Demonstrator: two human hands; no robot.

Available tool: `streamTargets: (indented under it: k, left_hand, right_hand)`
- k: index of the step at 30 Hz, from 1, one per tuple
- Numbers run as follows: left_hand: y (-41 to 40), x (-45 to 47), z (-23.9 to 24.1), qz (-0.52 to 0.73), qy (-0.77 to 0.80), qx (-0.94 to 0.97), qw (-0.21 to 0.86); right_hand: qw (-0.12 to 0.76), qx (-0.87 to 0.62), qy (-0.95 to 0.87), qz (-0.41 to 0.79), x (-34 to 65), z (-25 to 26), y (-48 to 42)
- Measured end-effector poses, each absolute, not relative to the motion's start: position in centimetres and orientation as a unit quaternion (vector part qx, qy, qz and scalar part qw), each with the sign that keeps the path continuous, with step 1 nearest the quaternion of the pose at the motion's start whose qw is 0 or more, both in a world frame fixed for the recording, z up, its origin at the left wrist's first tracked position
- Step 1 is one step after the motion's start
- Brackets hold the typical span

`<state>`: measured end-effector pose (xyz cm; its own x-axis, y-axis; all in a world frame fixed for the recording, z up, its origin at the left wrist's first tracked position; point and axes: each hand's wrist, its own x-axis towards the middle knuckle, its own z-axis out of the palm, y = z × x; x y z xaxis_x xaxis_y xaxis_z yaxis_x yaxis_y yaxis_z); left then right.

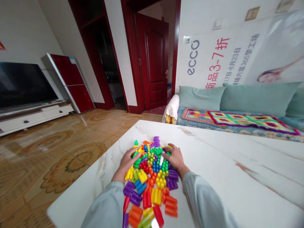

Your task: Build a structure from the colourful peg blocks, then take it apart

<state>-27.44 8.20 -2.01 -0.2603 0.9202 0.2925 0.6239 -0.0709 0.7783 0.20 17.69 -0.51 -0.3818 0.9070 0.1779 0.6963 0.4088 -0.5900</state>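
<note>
A pile of colourful plastic pieces (152,183), many with rounded or knobbed ends, lies on a white marble-patterned table (228,177). My left hand (128,162) rests at the far left side of the pile, its fingers apart and touching green and yellow pieces. On the opposite side, my right hand (175,157) reaches over the pile's edge with fingers spread. Close to its thumb stands a white piece (161,159), and I cannot tell whether they touch. Purple pieces (173,175) lie just below the right hand. Both palms are hidden.
Behind the table is a sofa with green cushions (256,98) and a knitted cover (251,120). A red door (153,63) stands ajar. Further left are a red fridge (77,96) and a television (26,84) on a white cabinet (33,117).
</note>
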Motion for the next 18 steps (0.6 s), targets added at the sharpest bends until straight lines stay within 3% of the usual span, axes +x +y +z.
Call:
streamTargets:
  k: [18]
  left_hand:
    - [10.6,-14.0,-1.2,0.419,0.6,0.656,0.183]
  right_hand:
    - [0.281,-0.562,-0.769,0.117,13.6,-1.9,13.9]
